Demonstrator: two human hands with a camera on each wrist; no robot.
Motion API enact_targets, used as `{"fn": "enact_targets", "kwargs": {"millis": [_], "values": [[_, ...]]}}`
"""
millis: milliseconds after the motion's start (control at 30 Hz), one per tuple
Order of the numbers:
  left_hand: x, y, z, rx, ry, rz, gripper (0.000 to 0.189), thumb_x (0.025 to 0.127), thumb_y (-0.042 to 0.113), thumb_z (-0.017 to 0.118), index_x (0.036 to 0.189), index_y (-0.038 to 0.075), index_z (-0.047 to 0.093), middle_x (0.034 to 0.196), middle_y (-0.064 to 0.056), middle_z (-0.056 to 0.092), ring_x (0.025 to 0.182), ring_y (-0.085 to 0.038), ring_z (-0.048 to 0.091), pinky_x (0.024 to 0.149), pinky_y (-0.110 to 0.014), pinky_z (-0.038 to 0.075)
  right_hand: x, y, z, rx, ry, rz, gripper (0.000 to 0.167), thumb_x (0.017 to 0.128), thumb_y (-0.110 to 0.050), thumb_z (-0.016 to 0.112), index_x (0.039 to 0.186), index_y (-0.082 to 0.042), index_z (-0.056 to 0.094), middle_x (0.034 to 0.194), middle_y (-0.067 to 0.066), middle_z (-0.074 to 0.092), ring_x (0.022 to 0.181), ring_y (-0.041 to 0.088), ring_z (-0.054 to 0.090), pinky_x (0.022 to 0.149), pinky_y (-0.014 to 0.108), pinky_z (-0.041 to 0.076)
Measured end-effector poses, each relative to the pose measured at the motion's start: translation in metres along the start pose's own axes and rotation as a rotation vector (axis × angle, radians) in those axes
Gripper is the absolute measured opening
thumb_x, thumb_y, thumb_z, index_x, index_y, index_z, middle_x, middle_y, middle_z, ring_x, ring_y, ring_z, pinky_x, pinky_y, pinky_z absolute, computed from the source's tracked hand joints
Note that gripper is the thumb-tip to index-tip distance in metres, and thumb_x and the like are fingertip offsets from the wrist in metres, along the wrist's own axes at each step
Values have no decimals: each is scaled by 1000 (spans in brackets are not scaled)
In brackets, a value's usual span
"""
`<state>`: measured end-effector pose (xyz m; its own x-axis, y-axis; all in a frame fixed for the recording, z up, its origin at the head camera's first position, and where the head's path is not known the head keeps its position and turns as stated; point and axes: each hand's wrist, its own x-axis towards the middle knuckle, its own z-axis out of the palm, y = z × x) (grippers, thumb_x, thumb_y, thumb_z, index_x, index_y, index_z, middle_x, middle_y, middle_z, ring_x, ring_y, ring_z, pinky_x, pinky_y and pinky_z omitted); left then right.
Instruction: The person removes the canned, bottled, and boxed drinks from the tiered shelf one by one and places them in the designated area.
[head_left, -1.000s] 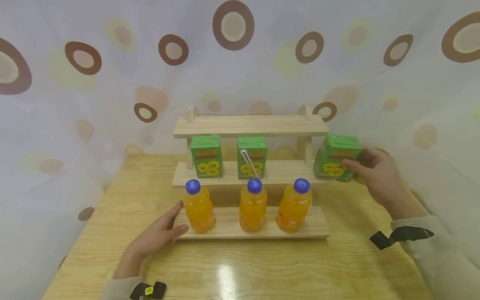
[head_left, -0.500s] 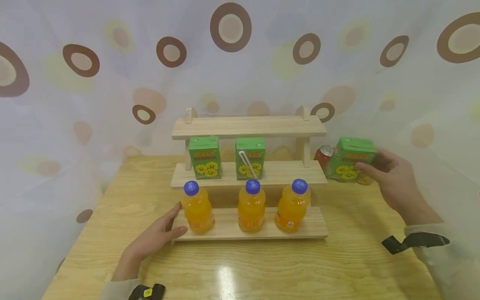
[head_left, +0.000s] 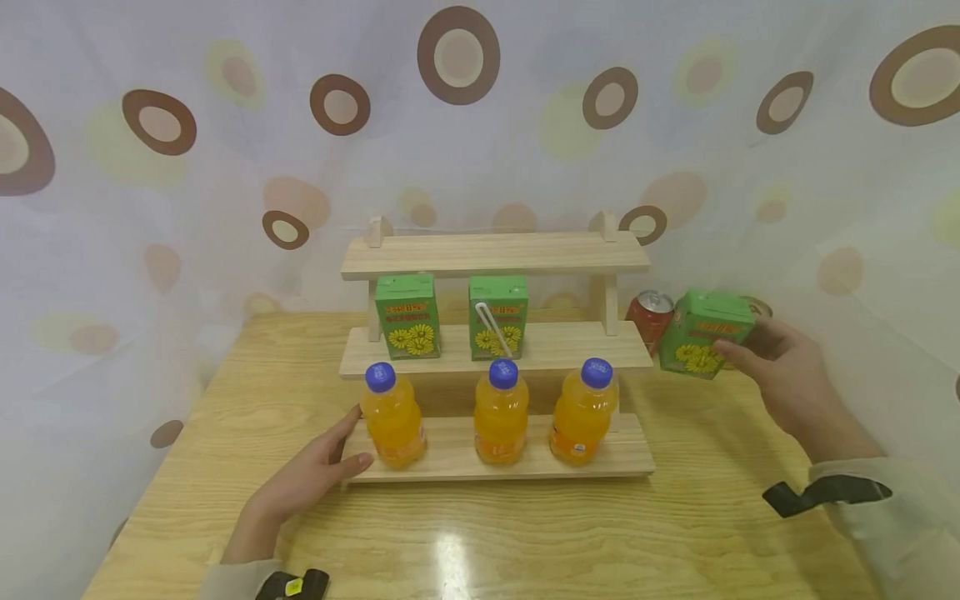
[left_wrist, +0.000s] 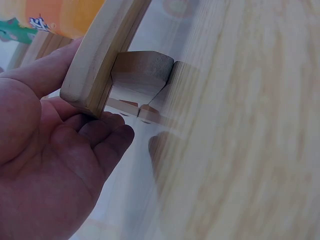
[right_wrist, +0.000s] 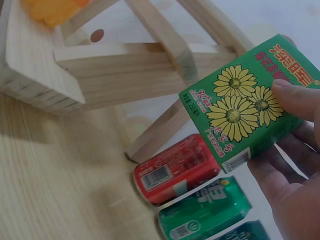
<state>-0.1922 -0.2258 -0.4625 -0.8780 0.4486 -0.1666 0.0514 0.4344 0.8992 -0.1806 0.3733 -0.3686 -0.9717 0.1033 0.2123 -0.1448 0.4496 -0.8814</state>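
Green carton (right_wrist: pixel 225 112) lettered 菊花茶, in right grip (head_left: pixel 797 387), barcoded red can (right_wrist: pixel 177 167) near

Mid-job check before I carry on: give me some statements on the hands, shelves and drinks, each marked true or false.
1. The right hand holds a green carton. True.
2. Three bottles of orange drink stand on the bottom shelf. True.
3. Both hands hold cartons. False: only the right one does; the left hand grips the end of the bottom shelf.
4. Three cartons stand on the middle tier. False: the middle shelf bears two cartons.
5. In the right wrist view, a red can is next to a green can. True.
6. The bottle caps are white. False: the caps are blue.
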Motion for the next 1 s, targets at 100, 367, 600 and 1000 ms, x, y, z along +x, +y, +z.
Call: {"fn": "enact_targets", "kwargs": {"millis": [100,367,600,1000], "values": [[0,0,0,5,-5,8,91,96,46,61,159,8,7,164,-10,3,149,-33,6,118,-49,14,-1,8,4,-45,-8,4,52,97,-20,66,144,-8,49,120,-17,60,110,-2,55,85,9,48],[1,1,-1,4,-1,34,87,97,42,61,159,7,9,164,-13,5,148,-37,6,118,-52,12,4,33,17,-45,-42,-5,54,96,-20,68,143,-3,48,119,-18,60,110,-4,54,86,8,46],[0,1,1,-2,-1,22,89,96,43,61,159,8,10,164,-12,4,148,-35,6,118,-51,12,5,41,26,-56,-60,35,57,95,-26,69,143,-4,48,121,-17,58,114,-2,50,85,7,44],[1,-1,1,-4,2,19,88,96,44,61,159,9,10,164,-11,5,149,-33,5,118,-50,12,15,59,43,23,-74,-49,50,94,-14,69,137,4,51,120,-16,61,114,-4,52,91,8,43]]}}
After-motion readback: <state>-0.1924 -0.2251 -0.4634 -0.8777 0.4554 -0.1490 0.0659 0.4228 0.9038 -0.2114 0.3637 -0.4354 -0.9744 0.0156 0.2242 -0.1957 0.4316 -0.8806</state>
